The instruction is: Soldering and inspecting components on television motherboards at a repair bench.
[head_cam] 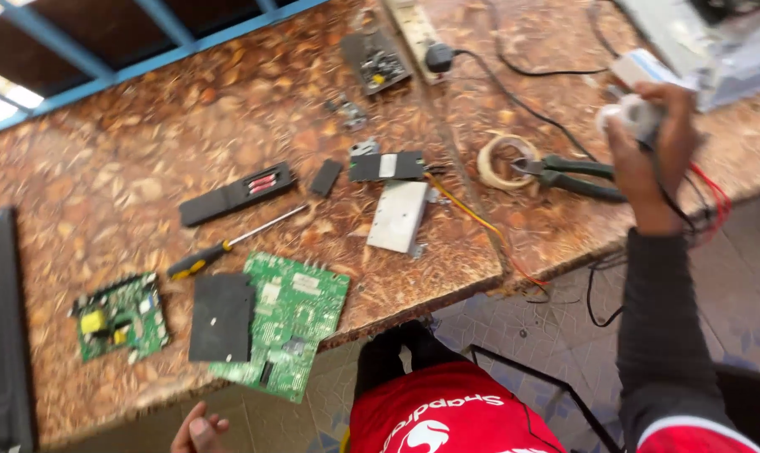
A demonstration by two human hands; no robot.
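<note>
gripping a small white part point(630, 113) with red and black wires point(705, 201), the right hand point(655, 143) is raised over the surface's point(145, 151) right edge, fingers closed round it. just left of it lie green-handled pliers point(577, 176) and a tape roll point(504, 161). the left hand point(200, 432) sits below the near edge, fingers curled and holding nothing, nearest a green board point(292, 323) overhanging that edge, a black pad point(221, 317) on it.

screwdriver point(229, 245), green circuit board point(292, 323), pliers point(569, 176)
</note>
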